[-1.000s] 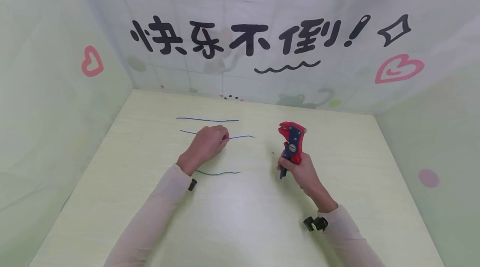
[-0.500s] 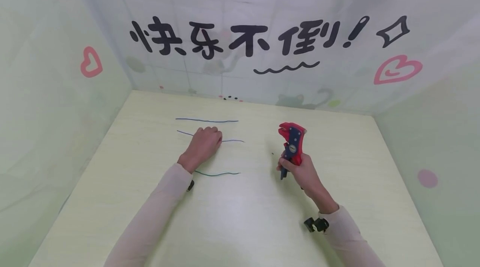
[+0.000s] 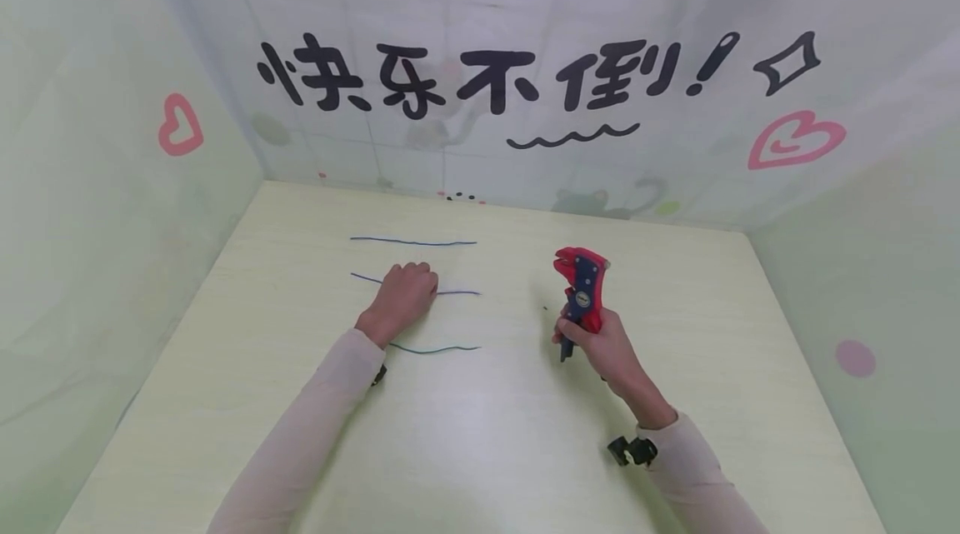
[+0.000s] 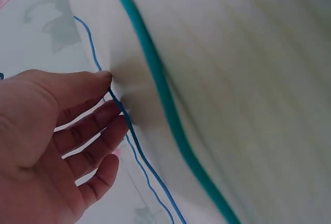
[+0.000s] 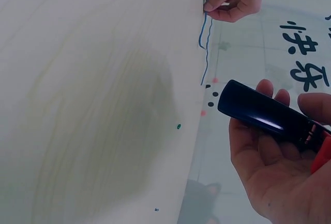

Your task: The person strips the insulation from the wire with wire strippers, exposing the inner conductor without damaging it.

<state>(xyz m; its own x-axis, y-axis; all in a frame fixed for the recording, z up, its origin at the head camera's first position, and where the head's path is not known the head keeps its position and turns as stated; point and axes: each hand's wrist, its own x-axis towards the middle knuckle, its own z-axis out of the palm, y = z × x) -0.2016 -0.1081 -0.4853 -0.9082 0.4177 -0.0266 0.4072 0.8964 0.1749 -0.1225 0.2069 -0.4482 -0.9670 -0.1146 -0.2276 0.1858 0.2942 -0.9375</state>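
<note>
My left hand (image 3: 401, 301) pinches the middle of a thin blue wire (image 3: 459, 293) at the table surface; both ends stick out past the hand. In the left wrist view, the thumb and fingertips meet at this blue wire (image 4: 155, 171), the little finger standing apart. Behind it lies a second blue wire (image 3: 412, 242), and nearer the body a green wire (image 3: 435, 351), partly hidden by the left wrist. My right hand (image 3: 603, 342) holds a red and dark blue wire stripper (image 3: 585, 280) by its handles, head pointing away. The right wrist view shows a dark handle (image 5: 264, 110) across the fingers.
The pale wooden table (image 3: 480, 451) meets a printed cloth wall (image 3: 480, 159) at the back, with cloth on both sides. A tiny green scrap (image 5: 179, 126) and a dark scrap (image 5: 156, 209) lie on the table near the stripper.
The left hand has drawn the pinched blue wire slightly left and toward the body, away from the far blue wire. The right hand and stripper have stayed almost still.
</note>
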